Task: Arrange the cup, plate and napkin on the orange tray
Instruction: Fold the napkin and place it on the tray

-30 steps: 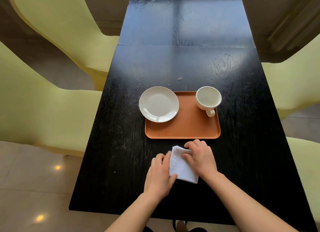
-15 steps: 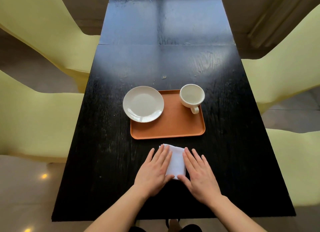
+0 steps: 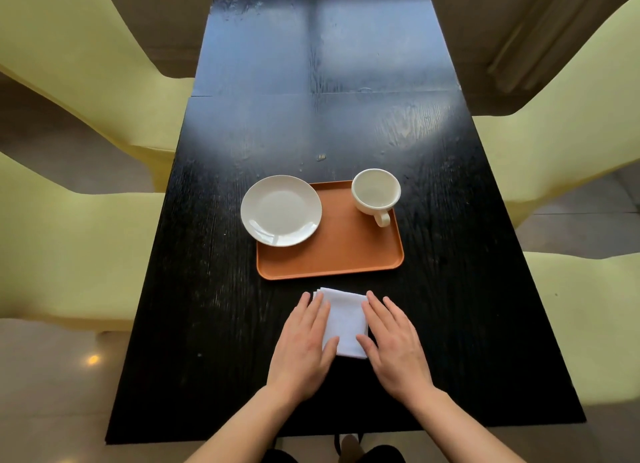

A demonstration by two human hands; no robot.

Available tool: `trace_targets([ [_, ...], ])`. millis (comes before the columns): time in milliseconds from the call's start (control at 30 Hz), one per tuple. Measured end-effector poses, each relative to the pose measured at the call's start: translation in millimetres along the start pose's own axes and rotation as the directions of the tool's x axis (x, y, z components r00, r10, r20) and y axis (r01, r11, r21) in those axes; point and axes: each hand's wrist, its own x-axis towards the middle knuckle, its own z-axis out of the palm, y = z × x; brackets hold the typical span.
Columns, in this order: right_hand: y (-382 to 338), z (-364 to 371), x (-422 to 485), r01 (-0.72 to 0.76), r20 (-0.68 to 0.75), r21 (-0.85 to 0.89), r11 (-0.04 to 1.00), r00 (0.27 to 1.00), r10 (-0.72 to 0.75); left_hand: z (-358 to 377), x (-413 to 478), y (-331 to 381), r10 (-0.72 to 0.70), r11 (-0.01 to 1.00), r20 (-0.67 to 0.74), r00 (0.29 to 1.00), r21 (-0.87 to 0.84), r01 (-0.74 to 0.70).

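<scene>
A folded white napkin (image 3: 344, 319) lies flat on the black table, just in front of the orange tray (image 3: 341, 251). My left hand (image 3: 304, 345) rests flat on the napkin's left edge and my right hand (image 3: 394, 345) on its right edge, fingers stretched out. A white plate (image 3: 281, 215) sits at the tray's far left corner and overhangs its left rim. A white cup (image 3: 375, 192) stands upright at the tray's far right corner, handle pointing toward me.
The long black table (image 3: 325, 116) stretches away beyond the tray. Pale yellow chairs (image 3: 69, 248) flank it on both sides. A few small crumbs (image 3: 321, 157) lie just past the tray. The table's near edge runs below my wrists.
My hands went from pinching and folding the napkin to lying flat along its two sides. The napkin now lies squarer on the table. The camera view shifted.
</scene>
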Motion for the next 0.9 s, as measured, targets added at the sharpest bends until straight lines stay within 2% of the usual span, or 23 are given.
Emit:
trace_targets([
  [67,-3,3,0,0.076,0.084,-0.119,0.990,0.994,-0.066,2,-4,0,0.048,0.995,0.067,0.997,0.088,-0.054],
  [167,-3,9,3,0.083,0.176,-0.208,0.975,0.983,-0.046,10,-5,-2,0.038,0.990,0.133,0.990,0.128,-0.055],
  [267,-8,7,2,-0.014,0.139,-0.131,0.991,0.990,0.033,10,-6,5,-0.047,0.995,0.043,0.998,-0.090,0.051],
  [333,-12,5,-1,-0.163,0.031,0.015,0.987,0.986,0.162,6,-3,15,-0.196,0.948,-0.074,0.978,-0.270,0.169],
  [400,-15,3,0,-0.288,-0.051,0.125,0.949,0.954,0.296,-1,4,23,-0.411,0.837,-0.107,0.905,-0.437,0.329],
  [467,-18,1,3,-0.398,0.001,0.208,0.893,0.913,0.407,-8,14,26,-0.601,0.646,0.009,0.799,-0.583,0.492],
  [533,-22,0,7,-0.461,0.054,0.249,0.852,0.885,0.462,-12,23,27,-0.683,0.506,0.136,0.717,-0.619,0.600],
  [633,-26,-1,14,-0.530,0.116,0.361,0.768,0.842,0.527,-12,32,29,-0.688,0.332,0.276,0.671,-0.702,0.630],
  [733,-25,-4,19,-0.605,0.254,0.504,0.616,0.786,0.563,-12,36,26,-0.673,0.142,0.383,0.633,-0.773,0.619],
  [833,-21,-8,18,-0.610,0.302,0.586,0.533,0.775,0.555,-13,38,21,-0.632,0.018,0.435,0.641,-0.819,0.574],
  [900,-20,-12,19,-0.600,0.309,0.634,0.488,0.775,0.551,-16,38,21,-0.602,-0.029,0.447,0.661,-0.840,0.542],
])
